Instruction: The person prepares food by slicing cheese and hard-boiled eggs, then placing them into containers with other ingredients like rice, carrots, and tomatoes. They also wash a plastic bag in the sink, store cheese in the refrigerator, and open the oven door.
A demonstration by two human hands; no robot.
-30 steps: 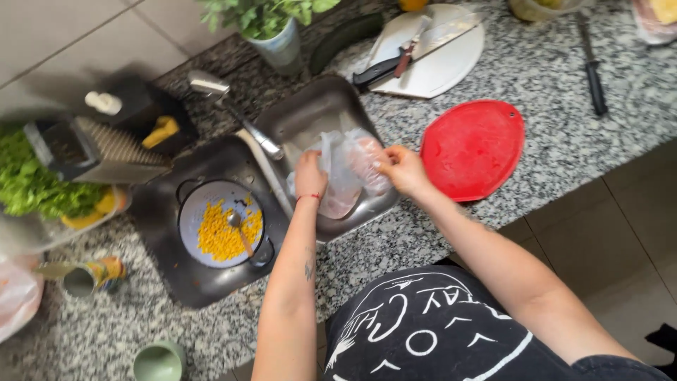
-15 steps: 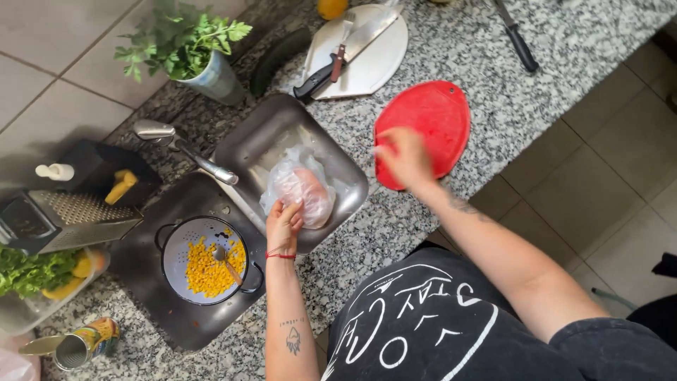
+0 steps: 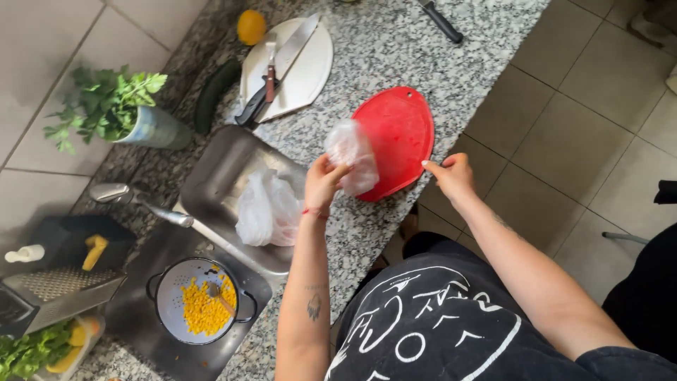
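Note:
My left hand (image 3: 323, 182) holds up a clear plastic bag (image 3: 354, 156) with something pale pink inside, over the granite counter just beside the red round cutting board (image 3: 399, 138). My right hand (image 3: 451, 176) hovers at the counter's front edge near the red board, fingers loosely curled and holding nothing. A second crumpled clear bag (image 3: 266, 209) lies in the steel sink basin (image 3: 218, 185) below my left hand.
A colander with yellow corn and a spoon (image 3: 202, 302) sits in the nearer basin by the tap (image 3: 139, 204). A white board (image 3: 303, 70) carries two knives. A potted herb (image 3: 117, 107), cucumber (image 3: 216, 93), orange fruit (image 3: 251, 27), black knife (image 3: 441, 20) and grater (image 3: 56, 295) lie around.
My left hand lifted one plastic bag out of the sink toward the red board. My right hand drew back from the board to the counter's edge. The view shifted.

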